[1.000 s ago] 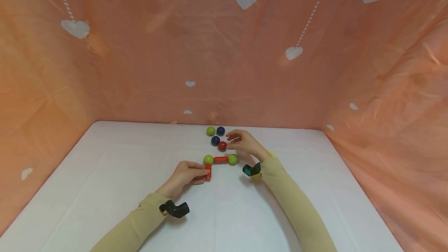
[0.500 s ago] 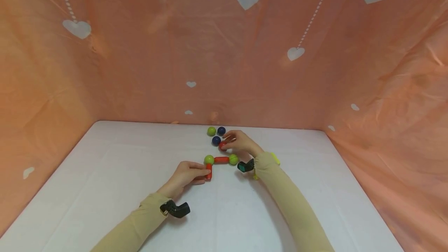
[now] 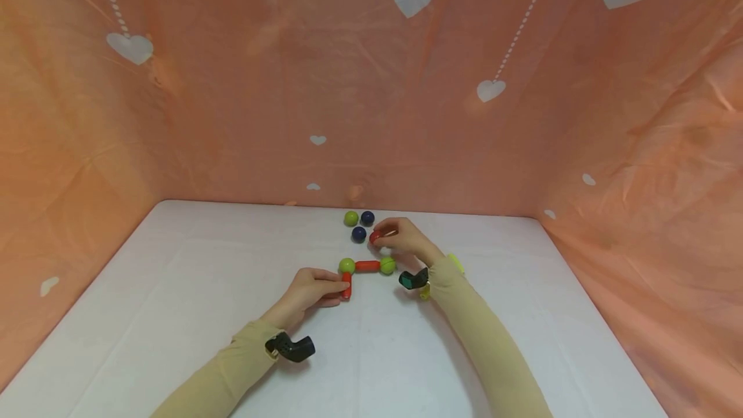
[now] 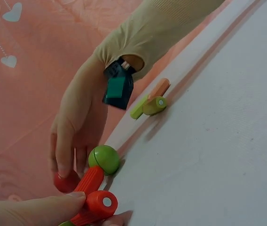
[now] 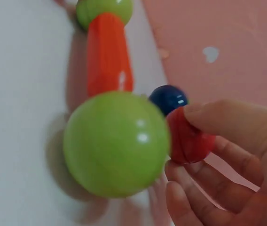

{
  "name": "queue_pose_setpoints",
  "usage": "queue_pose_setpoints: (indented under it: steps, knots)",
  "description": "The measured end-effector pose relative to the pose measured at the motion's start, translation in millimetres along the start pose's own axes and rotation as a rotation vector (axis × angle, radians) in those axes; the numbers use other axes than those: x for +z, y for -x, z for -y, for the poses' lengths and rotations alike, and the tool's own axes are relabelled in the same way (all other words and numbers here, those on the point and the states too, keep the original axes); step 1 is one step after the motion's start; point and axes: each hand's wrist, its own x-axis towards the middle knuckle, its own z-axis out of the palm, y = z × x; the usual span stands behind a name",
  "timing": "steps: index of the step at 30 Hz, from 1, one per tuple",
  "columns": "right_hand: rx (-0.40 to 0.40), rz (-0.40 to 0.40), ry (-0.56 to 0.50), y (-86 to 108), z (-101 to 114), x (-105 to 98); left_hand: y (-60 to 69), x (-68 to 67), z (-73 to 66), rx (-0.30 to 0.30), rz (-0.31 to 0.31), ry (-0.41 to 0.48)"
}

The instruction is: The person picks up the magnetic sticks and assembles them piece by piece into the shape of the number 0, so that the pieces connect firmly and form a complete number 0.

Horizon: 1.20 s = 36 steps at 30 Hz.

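Note:
My left hand [image 3: 310, 290] pinches a red rod [image 3: 347, 286] between thumb and fingers; its near end shows a pale round disc in the left wrist view. The rod's far end meets a green ball [image 3: 347, 266]. From that ball a second red rod [image 3: 367, 266] runs right to another green ball [image 5: 117, 143], forming a corner shape on the table. Behind it, my right hand [image 3: 406, 238] holds a red ball [image 5: 190, 136] between thumb and fingers. Beside the red ball lies a dark blue ball [image 3: 358, 234].
Further back are another green ball [image 3: 351, 218] and a second blue ball [image 3: 367, 218]. Under the right forearm lie yellow-green rods [image 4: 154, 106] and an orange one [image 4: 159, 89]. An orange curtain encloses the white table [image 3: 244, 237] behind and at the sides.
My right hand has reached to the red ball, taken hold of it and drawn it slightly right, away from the blue ball. The left hand stays on its rod.

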Motion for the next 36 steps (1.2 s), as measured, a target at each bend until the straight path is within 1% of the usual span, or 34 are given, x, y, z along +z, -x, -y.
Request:
queue_pose_setpoints:
  steps: [2,5,6,10,12,18,24,29,32,36]
  knots:
    - [-0.008,-0.005,-0.048,5.7,2.2,-3.1,0.0,-0.3,-0.2,-0.001,-0.001,-0.005]
    - [-0.048,-0.002,-0.116,13.7,5.0,-7.7,-0.2,-0.4,0.1,0.0,-0.001,-0.006]
    - [-0.06,0.004,-0.122,19.8,11.4,-9.2,0.1,-0.6,-0.1,0.002,0.0,-0.004]
    - [-0.081,0.036,-0.147,40.2,21.1,-9.5,0.7,-0.9,-0.5,0.008,0.006,-0.003]
    - [-0.082,0.063,-0.172,51.3,24.5,-5.8,0.4,-1.5,-0.7,0.007,0.007,-0.008]
    - [-0.06,0.13,-0.259,71.7,13.0,14.7,-1.5,-1.6,-0.6,-0.008,0.002,-0.02]
    - [-0.061,0.188,-0.305,86.0,3.6,36.0,-0.7,-1.0,-0.6,-0.002,0.005,-0.027]
    - [-0.056,0.188,-0.289,92.8,1.7,48.3,1.0,-1.0,-0.6,0.009,0.018,-0.03]
    - [-0.086,0.19,-0.276,95.4,3.3,53.5,1.2,-0.8,-0.2,0.012,0.022,-0.022]
    - [-0.115,0.191,-0.298,96.2,5.5,58.8,-0.3,-1.2,-0.1,0.012,0.02,-0.015]
